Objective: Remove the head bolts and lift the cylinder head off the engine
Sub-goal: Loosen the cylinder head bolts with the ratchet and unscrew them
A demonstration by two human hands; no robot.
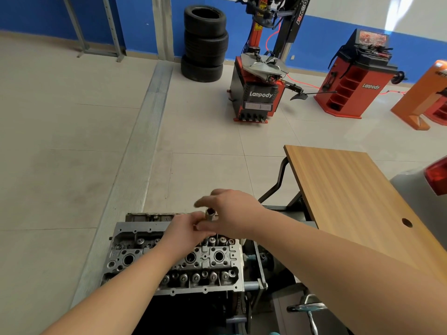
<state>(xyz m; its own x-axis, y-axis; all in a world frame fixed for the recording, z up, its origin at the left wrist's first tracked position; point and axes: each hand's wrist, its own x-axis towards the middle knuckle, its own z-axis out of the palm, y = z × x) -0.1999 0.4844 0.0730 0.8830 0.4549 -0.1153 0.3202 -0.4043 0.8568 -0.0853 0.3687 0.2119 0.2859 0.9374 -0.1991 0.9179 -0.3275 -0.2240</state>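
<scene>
The grey aluminium cylinder head (205, 259) sits on the engine at the bottom centre, its valve springs and spark plug wells exposed. Both hands meet above its far edge. My right hand (232, 211) holds a short metal socket (210, 213) with its open end turned up toward the camera; some fingers stick out to the left, blurred. My left hand (186, 229) curls around the lower end of the same tool, just below the socket. Whatever hangs below the socket is hidden by the fingers.
A wooden table (350, 201) stands to the right of the engine stand (256, 284). A car's tail light (437, 175) shows at the right edge. Stacked tyres (205, 42), a tyre changer (261, 88) and a red wheel balancer (358, 76) stand farther back on the tiled floor.
</scene>
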